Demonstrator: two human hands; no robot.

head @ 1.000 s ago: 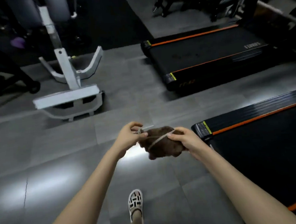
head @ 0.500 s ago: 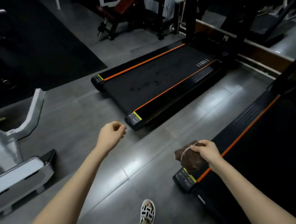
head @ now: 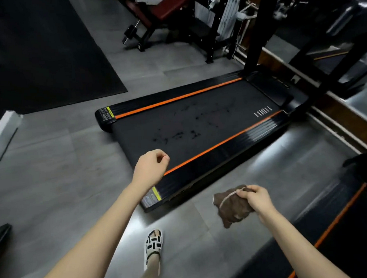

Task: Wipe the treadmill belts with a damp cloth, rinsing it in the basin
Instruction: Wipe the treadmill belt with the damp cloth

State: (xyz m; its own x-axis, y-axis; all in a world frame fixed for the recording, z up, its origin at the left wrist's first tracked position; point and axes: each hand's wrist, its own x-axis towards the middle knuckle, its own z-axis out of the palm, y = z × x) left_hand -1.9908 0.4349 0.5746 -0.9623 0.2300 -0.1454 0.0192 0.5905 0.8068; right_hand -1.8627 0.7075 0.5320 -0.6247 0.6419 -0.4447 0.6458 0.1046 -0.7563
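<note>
Treadmill (head: pixel 232 152): a second ago it sat off at 2 o'clock, now it fills the middle of your view; you're closing on it, I'd judge; long axis runs 8 to 2 o'clock, console end at 2.
Belt (head: pixel 177 126): dark smudges mid-belt; not yet wiped.
Cloth (head: pixel 231 210): at 5 o'clock, held above the floor, clear of the belt; bunched, hanging towards 6.
Right hand (head: pixel 260 200): fingers clenched round the cloth, carrying it alone now.
Left hand (head: pixel 152 168): has let go of the cloth; fingers loosely curled on nothing.
</note>
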